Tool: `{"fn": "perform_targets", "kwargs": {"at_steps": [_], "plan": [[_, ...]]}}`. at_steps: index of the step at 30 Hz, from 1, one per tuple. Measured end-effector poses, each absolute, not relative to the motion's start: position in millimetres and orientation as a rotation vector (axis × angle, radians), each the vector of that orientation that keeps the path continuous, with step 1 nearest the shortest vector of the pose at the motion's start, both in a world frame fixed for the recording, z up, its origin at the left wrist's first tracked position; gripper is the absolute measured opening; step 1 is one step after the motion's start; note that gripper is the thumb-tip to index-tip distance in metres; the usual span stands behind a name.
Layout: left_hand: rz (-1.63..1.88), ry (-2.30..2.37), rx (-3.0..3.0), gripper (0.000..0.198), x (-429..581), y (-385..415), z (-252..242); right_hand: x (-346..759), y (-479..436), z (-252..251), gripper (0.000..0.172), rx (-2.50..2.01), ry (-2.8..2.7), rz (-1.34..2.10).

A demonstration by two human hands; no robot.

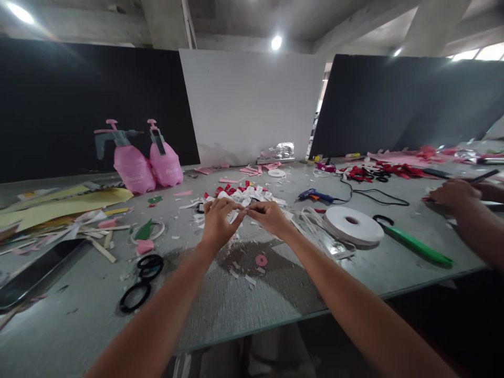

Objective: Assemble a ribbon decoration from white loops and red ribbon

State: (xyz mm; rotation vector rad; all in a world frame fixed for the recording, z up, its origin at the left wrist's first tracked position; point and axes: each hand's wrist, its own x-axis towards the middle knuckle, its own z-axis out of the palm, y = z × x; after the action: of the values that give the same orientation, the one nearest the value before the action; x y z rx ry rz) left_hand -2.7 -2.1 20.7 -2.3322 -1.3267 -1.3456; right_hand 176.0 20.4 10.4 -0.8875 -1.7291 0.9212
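Observation:
My left hand (221, 220) and my right hand (271, 216) meet fingertip to fingertip above the table, both closed in a pinch. Between them shows a bit of a small white ribbon piece (238, 214), mostly hidden by the fingers. Just behind the hands lies a pile of cut white ribbon pieces (255, 193), with red ribbon pieces (227, 190) along its far side. A small pink ring-shaped disc (261, 260) rests on the table in front of the hands, among white scraps.
Black scissors (136, 295) and a phone (37, 270) lie left, two pink spray bottles (136, 170) behind. Rightward are a white ribbon roll (353, 224), a blue glue gun (316, 196) with its cord, and a green-cased tool (419, 244). Another person's hand (457, 194) works at far right.

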Motion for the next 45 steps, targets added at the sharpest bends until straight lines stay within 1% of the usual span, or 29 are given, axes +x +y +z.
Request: {"fn": "perform_targets", "kwargs": {"at_steps": [4, 7, 12, 19, 22, 27, 32, 34, 39, 45], "plan": [[-1.260, -1.392, -2.341, 0.019, -4.1, -0.2, 19.8, 177.1, 18.0, 11.1, 0.029, -0.892, -1.874, 0.714], [-1.186, -1.376, -2.393, 0.016, -5.6, 2.1, 17.9, 177.6, 17.5, 8.2, 0.023, -0.893, -1.962, 0.559], [-1.092, -1.325, -2.456, 0.014, -8.4, 4.5, 16.8, 177.1, 18.3, 3.9, 0.019, -0.926, -2.049, 0.485], [-0.998, -1.275, -2.437, 0.014, -6.6, 3.8, 17.9, 171.8, 14.0, 2.3, 0.020, -0.988, -2.123, 0.378], [-1.005, -1.297, -2.462, 0.014, -7.5, 4.5, 17.6, 169.2, 13.8, -0.4, 0.020, -0.972, -2.093, 0.400], [-1.195, -1.420, -2.534, 0.014, -12.8, 8.6, 14.6, 167.3, 15.0, -0.3, 0.029, -0.992, -1.936, 0.570], [-1.305, -1.447, -2.644, 0.024, -17.5, 15.2, 11.8, 170.6, 16.2, 0.8, 0.029, -0.927, -1.962, 0.597], [-1.289, -1.421, -2.694, 0.023, -19.4, 16.2, 12.9, 171.3, 16.7, 0.0, 0.030, -0.908, -1.966, 0.631], [-1.125, -1.320, -2.620, 0.012, -19.2, 12.4, 18.2, 166.6, 15.7, -2.1, 0.034, -0.934, -1.918, 0.729], [-1.051, -1.269, -2.562, 0.015, -14.1, 10.9, 18.1, 159.8, 13.8, -5.5, 0.037, -1.003, -1.889, 0.644]]}}
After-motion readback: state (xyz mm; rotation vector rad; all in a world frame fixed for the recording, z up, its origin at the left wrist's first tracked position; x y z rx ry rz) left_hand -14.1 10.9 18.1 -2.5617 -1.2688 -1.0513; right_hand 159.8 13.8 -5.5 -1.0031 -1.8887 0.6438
